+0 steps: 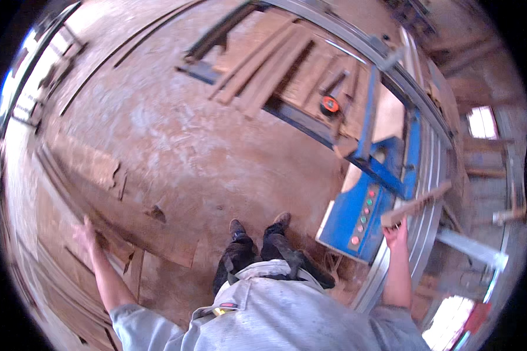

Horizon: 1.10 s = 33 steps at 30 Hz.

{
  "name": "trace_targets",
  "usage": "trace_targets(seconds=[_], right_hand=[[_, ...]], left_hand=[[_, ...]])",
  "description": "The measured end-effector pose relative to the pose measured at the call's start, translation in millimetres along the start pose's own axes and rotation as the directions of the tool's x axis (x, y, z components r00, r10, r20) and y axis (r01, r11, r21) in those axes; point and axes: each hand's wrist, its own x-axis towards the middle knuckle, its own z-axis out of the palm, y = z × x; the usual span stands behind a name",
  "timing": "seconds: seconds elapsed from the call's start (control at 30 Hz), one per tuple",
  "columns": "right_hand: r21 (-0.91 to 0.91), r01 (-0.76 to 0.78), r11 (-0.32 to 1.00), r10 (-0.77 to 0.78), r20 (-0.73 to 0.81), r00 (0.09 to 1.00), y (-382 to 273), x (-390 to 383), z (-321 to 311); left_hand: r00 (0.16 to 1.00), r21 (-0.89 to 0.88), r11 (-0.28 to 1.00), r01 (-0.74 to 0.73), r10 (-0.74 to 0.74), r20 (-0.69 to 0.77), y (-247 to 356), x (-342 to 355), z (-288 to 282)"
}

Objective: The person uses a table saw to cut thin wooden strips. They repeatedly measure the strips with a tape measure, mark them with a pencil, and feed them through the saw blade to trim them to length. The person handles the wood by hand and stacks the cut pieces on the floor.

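Note:
My right hand [396,237] is closed around the near end of a short wooden board [417,205], which points up and away to the right over the machine's metal rails. Out to the left, my left hand [85,235] is stretched out with fingers apart and looks empty. It is over or beside a stack of long brown boards [70,196]; whether it touches them I cannot tell. Close to my right hand is the blue control panel [363,222] of the machine, with a row of red and green buttons.
Beyond the panel, a blue-framed table [310,126] carries several wooden strips [263,67] and an orange and black tape measure [329,105]. A long metal rail [334,26] runs along its far side. Thin strips [123,55] lie on the dusty floor [181,152].

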Motion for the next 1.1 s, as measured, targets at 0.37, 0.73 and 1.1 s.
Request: trace_targets(seconds=[0.37,0.73,1.1], right_hand=[[0.140,0.020,0.990,-0.018,-0.015,1.000,5.6,-17.1,29.4],[0.433,-0.033,0.901,-0.012,0.101,0.995,25.1,2.2,22.4],[0.680,-0.152,0.717,0.122,0.092,0.988,35.6,-8.9,23.4]], left_hand=[[0.463,-0.307,0.391,-0.867,0.862,-0.207,234.1,-215.1,-82.9],[-0.431,-0.337,-0.432,-0.837,0.899,-0.083,537.5,-552.4,-73.3],[-0.343,-0.415,-0.279,-0.866,0.935,0.088,597.6,-565.6,-35.7]])
